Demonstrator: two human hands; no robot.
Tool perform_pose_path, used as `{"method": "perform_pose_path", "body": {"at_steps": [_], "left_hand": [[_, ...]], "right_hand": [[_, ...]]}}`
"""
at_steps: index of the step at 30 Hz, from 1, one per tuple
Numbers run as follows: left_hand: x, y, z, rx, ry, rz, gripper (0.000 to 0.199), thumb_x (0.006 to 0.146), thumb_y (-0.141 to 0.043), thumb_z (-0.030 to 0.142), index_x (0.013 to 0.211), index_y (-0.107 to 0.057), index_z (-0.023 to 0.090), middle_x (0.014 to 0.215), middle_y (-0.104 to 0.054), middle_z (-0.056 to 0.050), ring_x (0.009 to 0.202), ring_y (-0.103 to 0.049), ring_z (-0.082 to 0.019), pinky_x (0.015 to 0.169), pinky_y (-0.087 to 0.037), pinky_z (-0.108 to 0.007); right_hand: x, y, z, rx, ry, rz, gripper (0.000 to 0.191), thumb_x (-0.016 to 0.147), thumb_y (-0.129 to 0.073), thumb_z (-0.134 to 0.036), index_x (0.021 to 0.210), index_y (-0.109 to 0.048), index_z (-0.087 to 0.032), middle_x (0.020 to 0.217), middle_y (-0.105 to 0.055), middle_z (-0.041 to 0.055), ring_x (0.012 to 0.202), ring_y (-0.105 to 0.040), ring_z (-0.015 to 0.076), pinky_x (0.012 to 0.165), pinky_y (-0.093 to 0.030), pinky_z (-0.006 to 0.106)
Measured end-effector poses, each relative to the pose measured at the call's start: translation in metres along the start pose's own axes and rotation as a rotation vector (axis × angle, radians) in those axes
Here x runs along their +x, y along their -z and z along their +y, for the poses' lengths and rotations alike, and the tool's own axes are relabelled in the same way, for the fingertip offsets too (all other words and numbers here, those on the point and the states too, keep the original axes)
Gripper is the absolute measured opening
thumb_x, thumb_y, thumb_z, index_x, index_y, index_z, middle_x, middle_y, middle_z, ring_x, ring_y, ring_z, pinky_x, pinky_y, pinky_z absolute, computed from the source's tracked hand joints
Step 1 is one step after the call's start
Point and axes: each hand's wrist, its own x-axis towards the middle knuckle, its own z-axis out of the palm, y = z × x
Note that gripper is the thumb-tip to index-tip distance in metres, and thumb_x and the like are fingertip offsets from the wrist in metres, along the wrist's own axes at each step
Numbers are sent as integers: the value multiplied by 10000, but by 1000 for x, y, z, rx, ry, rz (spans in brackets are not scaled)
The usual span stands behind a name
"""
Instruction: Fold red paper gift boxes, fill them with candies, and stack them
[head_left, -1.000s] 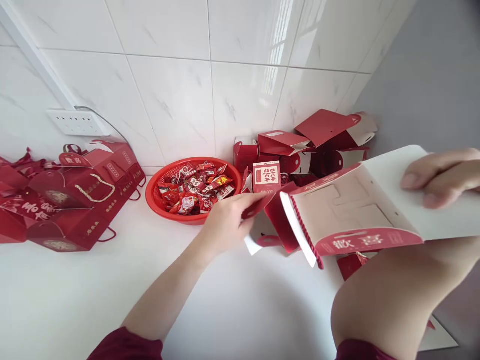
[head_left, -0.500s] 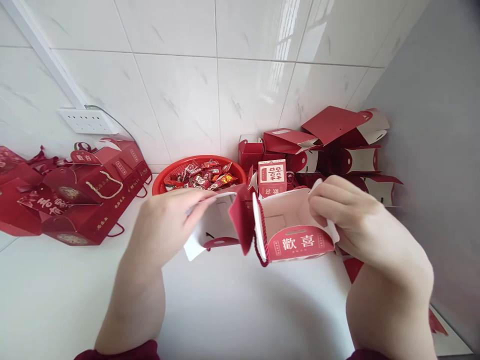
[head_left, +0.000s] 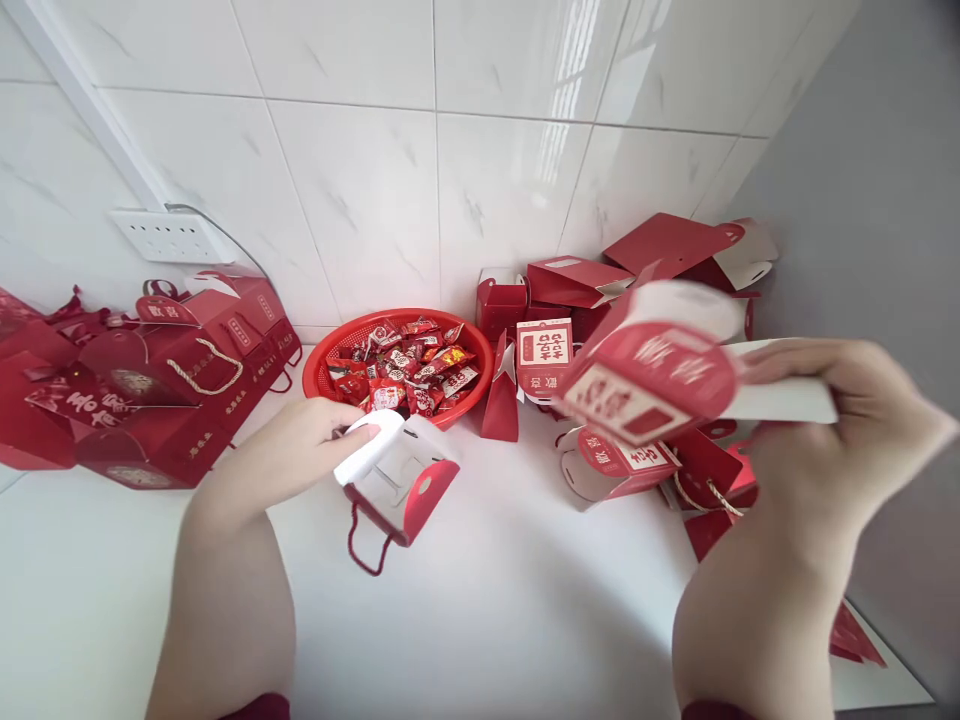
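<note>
My left hand (head_left: 341, 432) pinches the white flap of a small red gift box (head_left: 431, 500). This box is open at the top, bare inside where I can see, and has a dark red rope handle hanging at its front. Off to the right, my right hand (head_left: 832, 410) grips another red gift box (head_left: 649, 365) by its white flap, holding it tilted and blurred by motion. Just below that one, a red-and-white gift box (head_left: 615, 462) lies on its side on the white table.
Behind my left hand stands a red plastic basket (head_left: 319, 345) full of wrapped candies (head_left: 420, 365). Several red boxes (head_left: 577, 280) are heaped at the back right against the tiled wall. Red gift bags (head_left: 187, 400) crowd the left side, under a white socket strip (head_left: 169, 237).
The two boxes have moved apart. My right hand has carried its box right and up, tipping it over; my left hand has shifted left and its box is turned, uncovering the candy basket.
</note>
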Motion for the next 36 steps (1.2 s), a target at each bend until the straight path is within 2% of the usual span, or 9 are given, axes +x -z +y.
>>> {"method": "perform_pose_path", "body": {"at_steps": [4,8,13,16,21,25,29,32,36], "left_hand": [[17,-19,0,30,-34,-131,344,832,-511,425,610,-401,188,597,-397,4,513,-375,-118,461,-205,-248],[29,-34,-9,-98,58,-331,300,790,-531,419,612,-442,194,636,-514,-15,559,-549,-159,469,-383,-233],[39,-46,-17,-156,188,-538,247,764,-535,417,663,-536,192,664,-620,-37,649,-689,-223,545,-521,-260],[43,-51,-18,-185,189,-555,254,754,-550,427,655,-528,194,697,-629,-34,645,-693,-221,535,-526,-258],[47,-57,-16,-194,143,-555,273,750,-551,400,587,-487,191,642,-570,-14,630,-658,-197,509,-504,-240],[44,-52,-9,-327,72,-584,268,788,-559,431,721,-635,183,756,-643,-28,698,-650,-187,568,-525,-250],[38,-44,-3,-370,24,-574,319,834,-564,474,783,-647,170,771,-650,-33,718,-644,-187,611,-534,-265],[32,-41,-5,-414,24,-592,351,861,-552,506,781,-618,170,761,-627,-23,733,-645,-185,632,-550,-274],[24,-43,-17,-430,82,-593,368,851,-575,523,752,-563,169,749,-588,-6,715,-650,-179,648,-563,-286]], "right_hand": [[3,3,7,-38,-13,61,169,822,-525,-237,665,-575,-274,688,-594,4,656,-587,212,583,-468,335],[-12,8,40,-107,-83,184,167,842,-516,-275,708,-608,-311,691,-613,-4,657,-609,235,580,-480,371],[-35,8,70,-315,-387,298,237,859,-447,-204,885,-628,-354,854,-658,20,775,-656,315,627,-501,485],[-37,7,55,-344,-465,293,285,898,-394,-196,1011,-599,-357,1063,-634,56,1046,-613,399,781,-491,601],[-31,8,2,-296,-442,532,249,951,-426,-220,1045,-617,-348,1091,-622,44,1011,-622,343,875,-509,547],[-20,-14,-30,2,-160,286,225,940,-504,-178,1082,-609,-317,1022,-673,27,909,-655,262,788,-544,431],[-1,-61,-46,241,291,-241,296,963,-404,-82,1149,-601,-203,1081,-684,70,998,-639,210,838,-520,348],[8,-89,-49,201,371,-428,253,955,-439,-89,1068,-640,-191,909,-695,48,861,-639,183,787,-486,315],[9,-96,-43,74,289,-502,178,973,-474,-163,907,-639,-178,775,-658,27,706,-583,164,648,-400,289]]}}
